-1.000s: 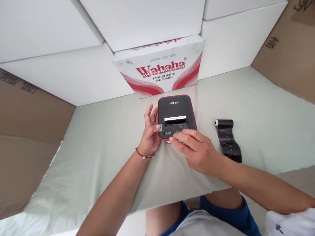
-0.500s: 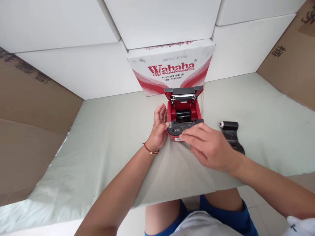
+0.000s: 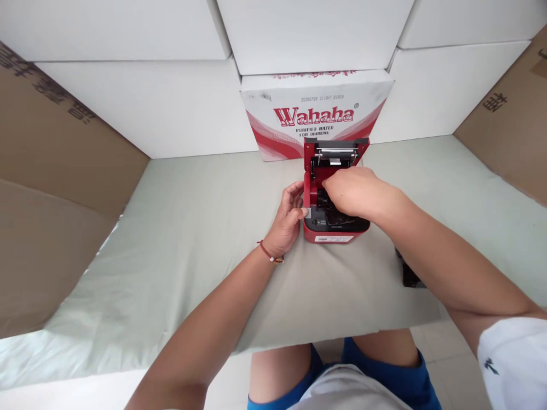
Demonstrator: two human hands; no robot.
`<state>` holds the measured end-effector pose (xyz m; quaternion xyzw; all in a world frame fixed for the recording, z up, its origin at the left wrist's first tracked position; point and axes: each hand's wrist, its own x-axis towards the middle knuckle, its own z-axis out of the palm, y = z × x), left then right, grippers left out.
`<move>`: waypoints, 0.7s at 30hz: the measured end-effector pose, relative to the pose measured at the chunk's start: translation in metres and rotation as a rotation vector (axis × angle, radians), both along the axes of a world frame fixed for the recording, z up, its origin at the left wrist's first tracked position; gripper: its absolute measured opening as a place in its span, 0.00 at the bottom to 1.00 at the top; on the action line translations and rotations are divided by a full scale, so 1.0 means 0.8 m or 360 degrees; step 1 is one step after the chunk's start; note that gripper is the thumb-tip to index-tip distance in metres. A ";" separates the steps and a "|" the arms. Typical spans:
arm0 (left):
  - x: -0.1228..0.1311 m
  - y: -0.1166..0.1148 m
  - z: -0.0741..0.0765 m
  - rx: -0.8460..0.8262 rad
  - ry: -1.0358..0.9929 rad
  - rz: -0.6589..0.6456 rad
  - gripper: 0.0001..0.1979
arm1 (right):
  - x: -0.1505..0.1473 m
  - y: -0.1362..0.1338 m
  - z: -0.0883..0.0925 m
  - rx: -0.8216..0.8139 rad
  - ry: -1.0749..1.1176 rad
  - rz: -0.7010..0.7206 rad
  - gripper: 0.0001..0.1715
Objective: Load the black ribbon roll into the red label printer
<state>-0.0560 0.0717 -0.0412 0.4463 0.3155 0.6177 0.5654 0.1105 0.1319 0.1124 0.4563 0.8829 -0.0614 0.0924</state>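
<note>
A small red and black label printer (image 3: 327, 234) stands on the cloth with its lid raised. My left hand (image 3: 289, 219) grips its left side, thumb on the front left corner and fingers along the wall. Inside the open body, my right hand (image 3: 356, 191) is bent downward with curled fingers. Its fingertips are hidden, and I cannot make out what they hold. Dark glossy ribbon film (image 3: 339, 218) lies just below this hand, over the printer's front part.
A white and red Wahaha water carton (image 3: 316, 114) stands behind the printer against white boxes (image 3: 162, 108). Brown cartons (image 3: 64, 171) flank both sides. Black film (image 3: 411, 273) lies on the green cloth (image 3: 205, 228), partly covered by my right forearm.
My right hand has moved from the printer's front edge up and into its open body. My left hand keeps its hold. The right forearm now covers most of the loose black roll.
</note>
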 end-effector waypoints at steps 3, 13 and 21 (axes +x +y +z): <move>-0.001 0.000 0.000 0.0003 0.0018 -0.0011 0.34 | -0.008 0.000 0.001 -0.0013 -0.0140 -0.0126 0.13; 0.001 0.000 0.004 -0.0013 -0.0011 0.0006 0.34 | -0.003 -0.008 0.009 -0.0045 -0.0146 -0.0229 0.24; -0.001 -0.004 0.010 -0.0050 -0.0020 0.0006 0.35 | 0.024 -0.016 0.006 -0.0021 -0.0034 -0.0214 0.22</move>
